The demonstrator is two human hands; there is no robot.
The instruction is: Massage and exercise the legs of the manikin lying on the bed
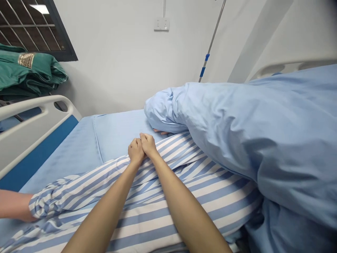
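My left hand [136, 150] is closed, knuckles up, on the far side of a leg in blue-and-white striped trousers [150, 221]. Pressed against it, my right hand [149, 144] is closed too, slightly farther from me. Both sit on the cloth of the far leg; whether any fabric is caught inside the fingers is hidden. The wearer lies along the bed, with a bare ankle [15, 205] showing at the left. A light blue quilt [263, 123] covers the body to the right. Fingertips of another hand [161, 132] peek out under the quilt's edge, just beyond my right hand.
A light blue sheet [73, 154] covers the mattress. At the left stands the bed's end board [39, 140], with a folded green cloth bundle [28, 75] beyond it. Along the wall are a metal pole [214, 37] with blue collars and a socket [161, 24].
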